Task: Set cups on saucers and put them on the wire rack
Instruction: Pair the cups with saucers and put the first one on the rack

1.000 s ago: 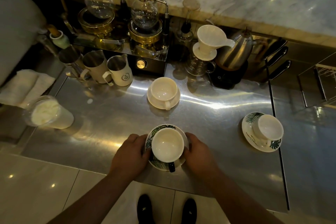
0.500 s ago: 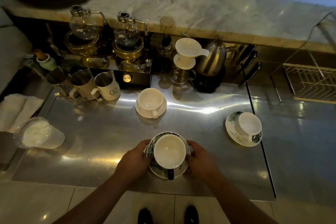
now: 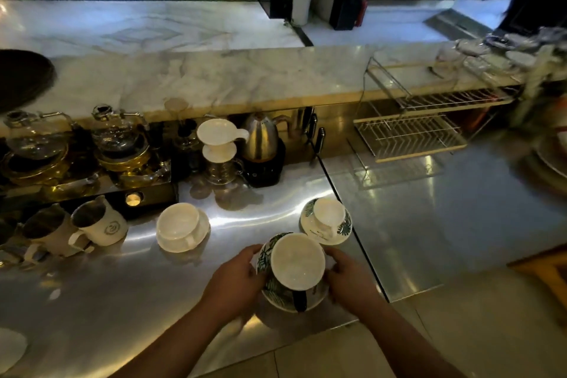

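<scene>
With your left hand [image 3: 236, 279] and right hand [image 3: 349, 281] clamped on opposite sides of the saucer [image 3: 271, 293], cup [image 3: 297, 261] seated on it, you've shifted the pair right along the near counter [image 3: 147, 301] — seemingly lifted — and the rack [image 3: 408, 135], far right, is next.

- The cup [image 3: 297, 261] I watched was white, its handle black.
- Its saucer [image 3: 277, 298] was white with a green leaf print.
- The far saucer [image 3: 345, 225] showed me the same green leaves on white.
- The plain set [image 3: 181, 225] looked all white to me.
- The counter [image 3: 107, 301] was silver; the ledge [image 3: 214, 77] white marble, grey-veined.
- The kettle [image 3: 260, 138] was silver, the dripper [image 3: 219, 132] white.
</scene>
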Demonstrator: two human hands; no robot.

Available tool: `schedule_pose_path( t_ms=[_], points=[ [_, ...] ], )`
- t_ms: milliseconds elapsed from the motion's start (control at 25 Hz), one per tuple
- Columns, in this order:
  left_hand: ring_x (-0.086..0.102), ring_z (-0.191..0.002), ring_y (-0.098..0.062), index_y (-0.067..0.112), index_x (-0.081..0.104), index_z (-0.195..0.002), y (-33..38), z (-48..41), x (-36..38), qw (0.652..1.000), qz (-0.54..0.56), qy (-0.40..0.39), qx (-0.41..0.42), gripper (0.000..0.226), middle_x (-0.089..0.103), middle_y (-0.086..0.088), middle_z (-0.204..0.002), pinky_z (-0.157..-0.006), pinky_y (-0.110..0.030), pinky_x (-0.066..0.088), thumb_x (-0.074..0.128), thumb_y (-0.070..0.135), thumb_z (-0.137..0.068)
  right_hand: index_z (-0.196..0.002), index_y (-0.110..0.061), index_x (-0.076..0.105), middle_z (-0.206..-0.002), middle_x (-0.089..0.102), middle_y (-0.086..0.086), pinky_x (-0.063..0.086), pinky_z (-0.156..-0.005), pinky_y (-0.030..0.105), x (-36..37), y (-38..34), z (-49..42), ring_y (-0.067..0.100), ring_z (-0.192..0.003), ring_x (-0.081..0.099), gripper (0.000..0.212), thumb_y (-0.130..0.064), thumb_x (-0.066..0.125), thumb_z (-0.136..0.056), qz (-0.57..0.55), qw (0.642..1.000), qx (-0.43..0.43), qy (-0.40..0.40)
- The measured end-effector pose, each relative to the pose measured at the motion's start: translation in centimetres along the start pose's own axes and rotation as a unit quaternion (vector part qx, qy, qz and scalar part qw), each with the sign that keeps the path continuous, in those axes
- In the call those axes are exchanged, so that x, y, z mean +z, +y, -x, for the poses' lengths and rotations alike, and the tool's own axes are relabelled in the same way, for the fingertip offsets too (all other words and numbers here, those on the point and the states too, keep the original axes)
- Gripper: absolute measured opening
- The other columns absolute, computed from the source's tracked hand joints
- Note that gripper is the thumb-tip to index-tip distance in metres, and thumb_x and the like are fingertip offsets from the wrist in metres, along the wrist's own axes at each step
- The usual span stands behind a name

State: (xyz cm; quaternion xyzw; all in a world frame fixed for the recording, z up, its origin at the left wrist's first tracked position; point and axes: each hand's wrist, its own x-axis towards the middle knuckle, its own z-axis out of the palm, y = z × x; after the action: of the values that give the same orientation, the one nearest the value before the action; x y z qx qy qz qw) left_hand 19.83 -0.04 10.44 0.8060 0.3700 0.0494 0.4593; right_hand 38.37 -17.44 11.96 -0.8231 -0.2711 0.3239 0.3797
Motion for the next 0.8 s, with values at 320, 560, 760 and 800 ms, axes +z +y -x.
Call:
schedule_pose_path(
  t_ms=[320,560,760,800],
  points=[
    [0.072,-0.063,-0.005,0.046,0.049,-0.132,12.8,-1.5,5.5,0.999,0.018,-0.030,0.032,0.050,0.075,0.012,-0.074,-0.047,-0.014,0.048,0.072,0.042,-0.088,-0.121,-0.037,0.059,-0.067,0.071,-0.005,0.047,-0.042,0.018,-14.3,0.8,2.0,0.005,-0.048,0.065,0.036,-0.014,0.059,-0.093,-0.011,0.999,0.010,0.037],
    [0.073,-0.060,-0.017,0.037,0.055,-0.128,22.6,-2.7,11.3,0.999,0.044,-0.003,0.028,0.047,0.077,0.008,-0.075,-0.053,-0.027,0.057,0.072,0.024,-0.087,-0.123,-0.035,0.060,-0.071,0.072,0.006,0.052,-0.045,0.028,-25.7,2.6,0.6,0.013,-0.047,0.063,0.041,-0.010,0.059,-0.091,-0.026,0.999,0.000,0.020],
    [0.073,-0.059,-0.016,0.026,0.061,-0.127,29.0,-5.2,16.1,0.997,0.068,0.026,0.019,0.044,0.076,0.003,-0.071,-0.046,-0.022,0.052,0.073,0.018,-0.086,-0.130,-0.029,0.061,-0.070,0.073,0.007,0.052,-0.044,0.029,-33.7,4.4,-1.6,0.013,-0.044,0.061,0.045,-0.008,0.058,-0.090,-0.016,1.000,0.001,0.012],
    [0.073,-0.059,-0.015,0.028,0.060,-0.127,30.0,-5.8,16.8,0.997,0.065,0.026,0.021,0.044,0.076,0.005,-0.072,-0.047,-0.021,0.052,0.074,0.021,-0.086,-0.131,-0.028,0.060,-0.075,0.073,0.009,0.054,-0.045,0.029,-34.9,4.6,-1.9,0.012,-0.045,0.061,0.045,-0.008,0.058,-0.091,-0.013,1.000,0.004,0.013]
  ],
)
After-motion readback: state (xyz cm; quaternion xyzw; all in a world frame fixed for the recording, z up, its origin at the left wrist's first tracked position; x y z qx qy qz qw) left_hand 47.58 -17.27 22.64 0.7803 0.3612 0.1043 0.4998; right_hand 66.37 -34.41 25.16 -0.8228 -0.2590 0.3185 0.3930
